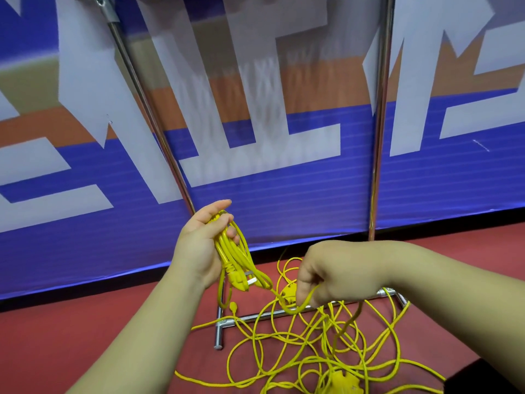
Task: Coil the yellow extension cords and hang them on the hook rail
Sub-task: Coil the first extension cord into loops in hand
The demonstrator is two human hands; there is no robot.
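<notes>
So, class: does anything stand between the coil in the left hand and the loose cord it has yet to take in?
Yes. The loose cord lies tangled on the floor, looped over the rack's base bar. The left hand holds the coil; the right hand pinches the feeding strand.

Even bright indoor light, soft faint shadows, motion-blurred banner [255, 109], glare streaks on metal poles [382, 109], wide-angle edge bending
</notes>
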